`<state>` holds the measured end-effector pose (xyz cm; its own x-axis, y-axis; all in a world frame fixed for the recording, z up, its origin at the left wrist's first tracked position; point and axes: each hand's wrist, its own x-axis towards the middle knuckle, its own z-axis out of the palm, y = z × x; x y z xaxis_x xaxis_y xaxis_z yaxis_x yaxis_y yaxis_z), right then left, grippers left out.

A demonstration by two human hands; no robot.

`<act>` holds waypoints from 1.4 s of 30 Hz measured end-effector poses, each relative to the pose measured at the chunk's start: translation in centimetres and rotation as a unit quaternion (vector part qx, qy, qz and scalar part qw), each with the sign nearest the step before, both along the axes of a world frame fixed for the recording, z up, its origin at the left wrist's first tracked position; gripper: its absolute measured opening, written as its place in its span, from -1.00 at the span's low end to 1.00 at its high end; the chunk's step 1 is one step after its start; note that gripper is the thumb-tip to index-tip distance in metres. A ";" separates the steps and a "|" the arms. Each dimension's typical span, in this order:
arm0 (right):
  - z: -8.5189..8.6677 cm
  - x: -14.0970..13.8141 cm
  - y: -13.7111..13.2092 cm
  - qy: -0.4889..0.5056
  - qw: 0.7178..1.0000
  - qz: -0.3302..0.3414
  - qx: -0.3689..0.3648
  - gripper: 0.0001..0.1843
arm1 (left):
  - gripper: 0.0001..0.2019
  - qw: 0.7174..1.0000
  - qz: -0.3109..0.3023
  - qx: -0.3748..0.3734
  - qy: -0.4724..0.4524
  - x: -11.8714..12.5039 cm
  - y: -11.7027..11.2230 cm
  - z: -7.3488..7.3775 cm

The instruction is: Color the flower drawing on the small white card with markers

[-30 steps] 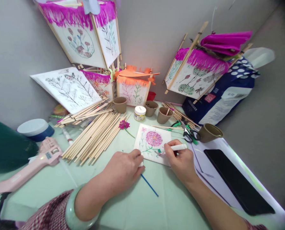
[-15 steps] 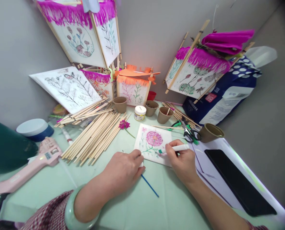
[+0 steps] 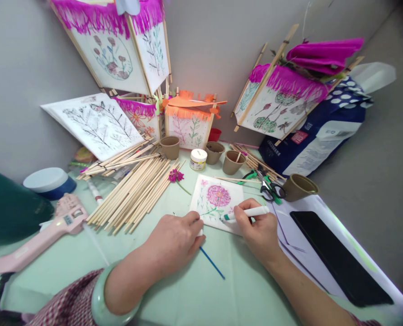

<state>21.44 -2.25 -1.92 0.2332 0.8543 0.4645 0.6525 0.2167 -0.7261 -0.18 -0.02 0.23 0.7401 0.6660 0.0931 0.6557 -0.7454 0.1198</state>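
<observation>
Now the right hand [image 3: 255,231] grips a white marker [image 3: 245,212], its tip on the flower card [image 3: 216,201]. The left hand [image 3: 174,240] curls at the card's edge; I cannot tell if it holds the blue paintbrush [image 3: 212,262]. Wooden sticks [image 3: 130,199] lie nearby on the green surface [image 3: 194,299].

The desk [image 3: 242,294] is covered with a pale green sheet, on which loose bamboo sticks [image 3: 130,194], a painted flower card [image 3: 216,201], scissors [image 3: 267,188] and small brown cups [image 3: 231,163] are laid.
</observation>
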 end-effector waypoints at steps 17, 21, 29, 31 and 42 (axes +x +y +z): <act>-0.1 -0.1 0.1 0.016 1.000 0.005 -0.017 -0.71 | -0.75 1.000 0.003 -0.013 0.017 0.0 -0.1 0.2; 0.2 -0.2 0.2 -0.005 1.000 0.004 -0.002 -0.71 | -0.75 1.000 0.003 -0.015 0.015 0.1 -0.1 0.4; 0.8 2.8 -0.4 0.041 0.996 -0.067 0.033 -0.73 | -0.76 1.000 0.007 -0.013 0.015 0.1 -0.1 0.6; 0.7 3.7 -0.7 0.057 0.994 -0.086 0.038 -0.73 | -0.76 1.000 0.003 -0.005 -0.004 0.0 -0.1 0.3; 0.3 3.9 -0.7 0.095 0.993 -0.068 0.031 -0.69 | -0.78 0.995 -0.090 0.041 0.021 2.6 -2.0 1.1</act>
